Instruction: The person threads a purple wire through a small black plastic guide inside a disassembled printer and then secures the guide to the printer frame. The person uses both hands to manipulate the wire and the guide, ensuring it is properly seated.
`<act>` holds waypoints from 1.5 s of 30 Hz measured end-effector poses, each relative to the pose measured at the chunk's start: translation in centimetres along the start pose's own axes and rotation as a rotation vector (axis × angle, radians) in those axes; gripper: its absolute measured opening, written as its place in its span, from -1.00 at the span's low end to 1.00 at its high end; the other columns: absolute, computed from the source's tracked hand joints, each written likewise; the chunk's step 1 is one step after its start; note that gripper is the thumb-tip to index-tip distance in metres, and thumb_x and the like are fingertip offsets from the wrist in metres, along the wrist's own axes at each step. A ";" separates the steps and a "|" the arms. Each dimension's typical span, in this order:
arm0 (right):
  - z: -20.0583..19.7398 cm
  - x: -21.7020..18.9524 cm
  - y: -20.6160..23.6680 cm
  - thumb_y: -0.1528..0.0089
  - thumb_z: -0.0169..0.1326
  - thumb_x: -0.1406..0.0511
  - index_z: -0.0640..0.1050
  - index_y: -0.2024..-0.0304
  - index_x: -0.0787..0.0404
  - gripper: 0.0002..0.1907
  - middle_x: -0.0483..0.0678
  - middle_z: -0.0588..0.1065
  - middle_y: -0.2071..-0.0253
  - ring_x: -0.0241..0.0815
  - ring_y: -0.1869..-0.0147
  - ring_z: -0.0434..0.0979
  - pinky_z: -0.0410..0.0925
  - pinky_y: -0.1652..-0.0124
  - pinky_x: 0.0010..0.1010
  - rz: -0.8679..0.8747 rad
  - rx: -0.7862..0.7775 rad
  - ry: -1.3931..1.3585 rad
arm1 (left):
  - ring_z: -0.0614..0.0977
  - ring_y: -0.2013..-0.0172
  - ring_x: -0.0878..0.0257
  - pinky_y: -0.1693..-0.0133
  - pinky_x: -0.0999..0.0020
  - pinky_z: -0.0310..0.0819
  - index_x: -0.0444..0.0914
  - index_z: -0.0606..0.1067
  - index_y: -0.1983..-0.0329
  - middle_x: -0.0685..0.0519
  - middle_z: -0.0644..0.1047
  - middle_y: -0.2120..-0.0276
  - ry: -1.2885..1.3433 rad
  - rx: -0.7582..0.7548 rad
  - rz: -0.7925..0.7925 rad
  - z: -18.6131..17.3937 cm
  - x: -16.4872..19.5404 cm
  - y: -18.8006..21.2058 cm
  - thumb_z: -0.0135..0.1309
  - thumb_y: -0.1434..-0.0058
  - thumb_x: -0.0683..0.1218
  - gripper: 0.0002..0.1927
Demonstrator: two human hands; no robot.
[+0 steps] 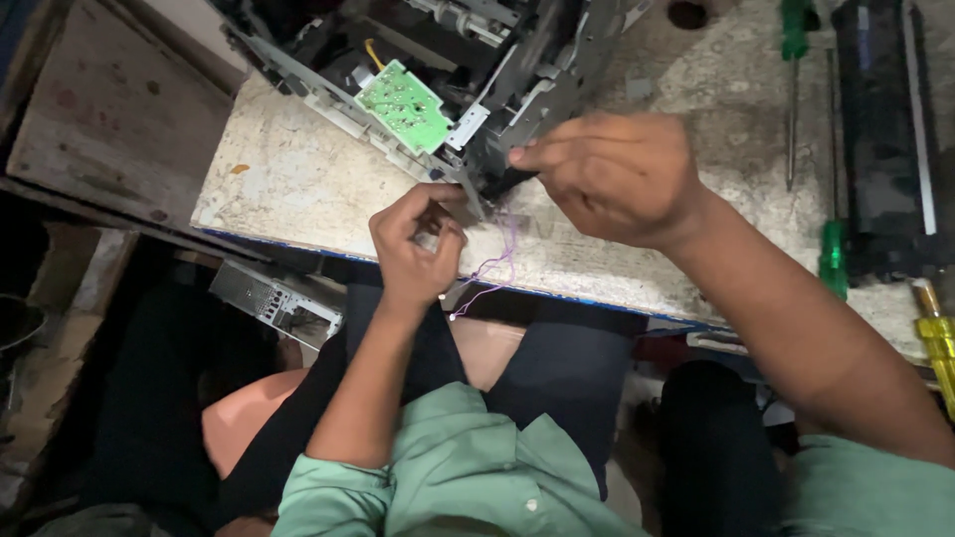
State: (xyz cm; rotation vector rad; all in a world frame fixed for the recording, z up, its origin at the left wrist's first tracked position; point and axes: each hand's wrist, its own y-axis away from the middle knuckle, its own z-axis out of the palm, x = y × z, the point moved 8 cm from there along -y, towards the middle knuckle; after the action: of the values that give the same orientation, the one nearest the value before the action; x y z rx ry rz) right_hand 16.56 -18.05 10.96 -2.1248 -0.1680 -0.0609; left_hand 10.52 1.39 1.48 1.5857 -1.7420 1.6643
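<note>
While a stripped-down printer chassis (468, 70) sits at the 12 o'clock end of a scuffed table (298, 179), a person in a green shirt works a thin purple wire (502, 261) that trails from the machine's lower corner toward the table's near edge. The left hand (418, 244), at about 7 o'clock from that corner, is curled with its fingers (438, 231) pinched narrow, apparently on the wire or a small part at its end; the exact contact is hidden. The right hand (622, 174), at 3 o'clock from the corner, arches palm-down with wrist raised, thumb and forefinger closed against the dark frame edge, though what they pinch cannot be told.

The wire looks slight enough to snap or pull out of its connection if tugged hard, and its loose end hangs past the table's edge where a knee could snag it. A green circuit board (406, 104) stands exposed at 11 o'clock from the hands, open to a knock from a knuckle. Green-handled screwdrivers (796, 60) and a yellow-handled one (940, 348) lie at 3 o'clock, beside a black roller cartridge (880, 139), near enough for the right forearm to sweep.
</note>
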 end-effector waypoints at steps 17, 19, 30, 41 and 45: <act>0.8 -1.3 -1.5 -0.23 0.24 0.57 0.41 0.45 0.21 -0.69 -0.02 0.66 0.14 -0.13 0.12 0.70 0.53 0.28 -0.38 -0.003 -0.014 -0.009 | 0.63 0.41 0.34 0.34 0.50 0.51 -0.42 0.43 0.39 -0.09 0.65 0.24 0.066 0.029 0.047 -1.2 0.7 0.2 -0.06 -0.04 -0.36 -0.92; 1.0 -1.5 -1.4 -0.24 0.27 0.56 0.39 0.45 0.19 -0.66 -0.02 0.66 0.14 -0.13 0.12 0.70 0.53 0.28 -0.39 -0.016 -0.004 0.001 | 0.62 0.42 0.33 0.34 0.50 0.50 -0.41 0.42 0.39 -0.08 0.65 0.25 0.051 0.040 0.061 -1.1 0.8 0.2 -0.06 -0.04 -0.36 -0.92; 1.1 -1.1 -0.8 -0.19 0.35 0.50 0.50 0.38 0.25 -0.77 0.02 0.64 0.14 -0.11 0.14 0.70 0.54 0.27 -0.39 0.075 0.060 -0.001 | 0.52 0.50 0.37 0.41 0.49 0.41 -0.37 0.41 0.36 -0.04 0.59 0.32 -0.030 0.048 0.152 -0.1 2.5 0.1 0.25 -0.13 -0.27 -0.79; 3.3 -1.0 0.4 -0.27 0.35 0.38 0.61 0.18 0.06 -0.83 -0.25 0.63 -0.14 -0.13 -0.28 0.50 0.22 -0.07 -0.23 0.121 -0.062 0.164 | 0.57 0.52 0.41 0.46 0.54 0.41 -0.32 0.43 0.36 0.06 0.53 0.47 -0.082 0.060 0.105 0.2 1.9 -0.1 0.38 -0.14 -0.22 -0.72; 3.7 -0.7 0.9 -0.32 0.38 0.34 0.61 0.14 0.03 -0.83 -0.30 0.61 -0.18 -0.13 -0.36 0.44 0.15 -0.14 -0.24 0.138 -0.060 0.150 | 0.53 0.54 0.40 0.47 0.52 0.39 -0.31 0.42 0.37 0.08 0.50 0.51 -0.116 0.085 0.092 0.3 1.6 -0.2 0.41 -0.11 -0.21 -0.69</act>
State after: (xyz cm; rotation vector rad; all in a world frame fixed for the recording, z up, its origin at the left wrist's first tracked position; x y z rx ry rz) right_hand 15.95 -15.45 8.21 -2.1759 0.0703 -0.1453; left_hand 10.21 0.36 2.69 1.6946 -1.8489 1.7423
